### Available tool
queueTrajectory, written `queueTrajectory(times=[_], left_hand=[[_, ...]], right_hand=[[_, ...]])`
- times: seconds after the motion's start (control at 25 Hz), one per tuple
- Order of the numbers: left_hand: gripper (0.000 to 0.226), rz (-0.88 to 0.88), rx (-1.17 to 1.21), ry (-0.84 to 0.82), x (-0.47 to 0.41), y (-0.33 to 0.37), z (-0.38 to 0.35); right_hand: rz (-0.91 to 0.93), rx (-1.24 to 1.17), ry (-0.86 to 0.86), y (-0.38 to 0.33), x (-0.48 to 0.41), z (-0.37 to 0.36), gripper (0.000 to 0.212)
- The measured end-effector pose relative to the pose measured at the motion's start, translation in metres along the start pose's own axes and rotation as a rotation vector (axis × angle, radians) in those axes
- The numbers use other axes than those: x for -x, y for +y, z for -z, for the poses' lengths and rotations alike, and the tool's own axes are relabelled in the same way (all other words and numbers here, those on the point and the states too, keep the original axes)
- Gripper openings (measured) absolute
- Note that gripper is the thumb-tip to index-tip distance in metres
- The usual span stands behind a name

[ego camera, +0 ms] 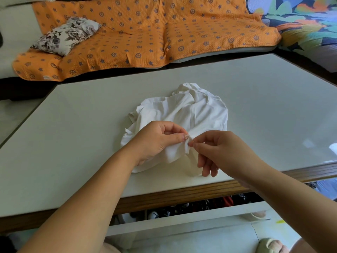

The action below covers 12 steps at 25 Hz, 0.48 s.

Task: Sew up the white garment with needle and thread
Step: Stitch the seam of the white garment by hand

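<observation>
Pale laminate covers the table (73, 115), whose wooden front edge runs across the lower half of the view, and beyond it at twelve o'clock lies an orange patterned quilt (145, 33) with a floral cushion (65, 35) on it at about ten o'clock. Near the table's middle sits the white garment (191, 110), crumpled in a heap, its near part drawn toward the front edge at six o'clock.

From the heap's seven o'clock side the left hand (156, 139) pinches a small fold of the cloth between thumb and forefinger and lifts it clear of the tabletop. At the heap's five o'clock side the right hand (217, 148) has its thumb and forefinger closed on the needle (190, 138), a thin glint just at the edge of that fold; its other fingers hang loose. Fingertips of the two hands nearly touch, the fold between them.

Thread is too fine to make out here.

My reading is that a stitch is under way, the needle at or in the cloth. Next would come passing it through the fold and drawing the thread snug, which calls for the left pinch to keep the edge taut and steady.
</observation>
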<state>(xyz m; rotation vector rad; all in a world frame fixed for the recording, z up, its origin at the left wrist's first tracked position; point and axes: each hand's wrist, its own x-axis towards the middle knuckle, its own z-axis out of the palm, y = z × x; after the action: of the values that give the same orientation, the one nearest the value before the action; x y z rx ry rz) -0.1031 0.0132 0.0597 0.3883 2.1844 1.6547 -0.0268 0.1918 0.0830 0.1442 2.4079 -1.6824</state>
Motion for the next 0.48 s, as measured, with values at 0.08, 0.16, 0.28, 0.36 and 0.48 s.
queueTrajectory(times=[0.08,0.16,0.28,0.36,0.48], left_hand=[[0.006,0.004,0.006,0.001,-0.0002,0.0,-0.0002],[0.006,0.006,0.008,0.004,-0.0003,0.0001,-0.0002],[0.005,0.007,0.001,0.003,-0.0003,0.0005,0.0],[0.005,0.008,-0.001,0.003,-0.0003,0.0002,0.0003],[0.005,0.005,-0.004,0.002,-0.0002,0.0002,0.0]], right_hand=[[0.001,-0.001,-0.003,0.0004,-0.0002,0.0004,0.014],[0.003,0.008,-0.008,0.0012,-0.0005,0.0,0.017],[0.005,0.017,-0.009,0.0021,-0.0013,-0.0003,0.018],[0.006,0.021,-0.009,0.0026,-0.0018,-0.0005,0.018],[0.01,0.021,-0.009,0.0029,-0.0024,-0.001,0.018]])
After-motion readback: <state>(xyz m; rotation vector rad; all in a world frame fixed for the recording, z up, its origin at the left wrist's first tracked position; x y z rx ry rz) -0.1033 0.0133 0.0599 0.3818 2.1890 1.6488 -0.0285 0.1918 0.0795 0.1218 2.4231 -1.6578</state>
